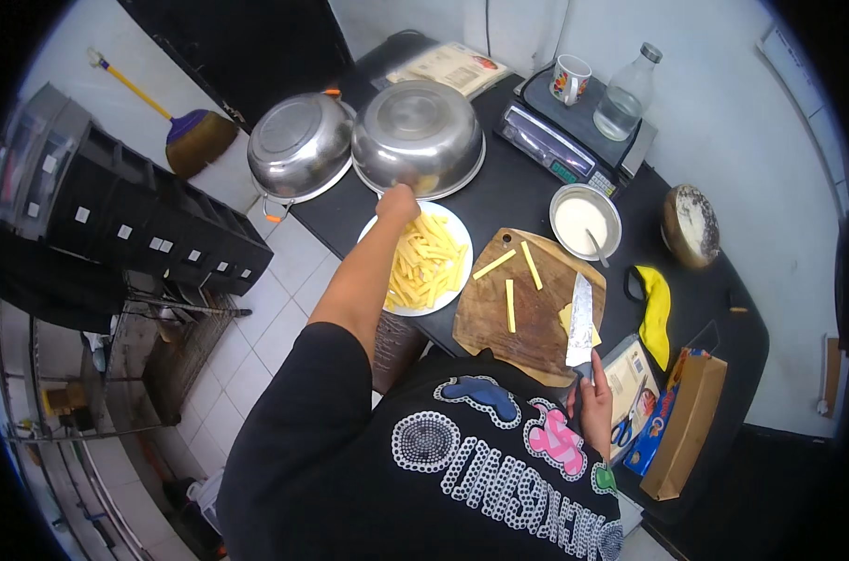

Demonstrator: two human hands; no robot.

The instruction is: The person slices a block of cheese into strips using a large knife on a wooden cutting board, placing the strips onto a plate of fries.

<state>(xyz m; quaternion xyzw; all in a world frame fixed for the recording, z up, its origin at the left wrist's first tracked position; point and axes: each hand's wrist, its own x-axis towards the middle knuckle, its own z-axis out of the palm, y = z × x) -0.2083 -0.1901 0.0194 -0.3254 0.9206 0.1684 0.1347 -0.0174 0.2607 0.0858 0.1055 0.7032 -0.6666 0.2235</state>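
Note:
My left hand (398,203) reaches to the far edge of a white plate (464,235) heaped with pale yellow sticks (428,263), which look like cheese. Its fingertips are hidden, so any hold on a stick cannot be made out. My right hand (594,403) grips the dark handle of a kitchen knife (580,322). The smeared blade lies over a yellow slice (566,317) at the right side of a wooden cutting board (477,315). Three loose sticks (511,306) are spread across the board.
Two upturned steel bowls (417,133) sit beyond the plate. A bowl of white cream or batter (584,217) with a spoon stands behind the board. Farther back, a scale (547,144) bears a mug and a glass bottle (624,98). Scissors (627,421) and an open carton (683,424) lie at right.

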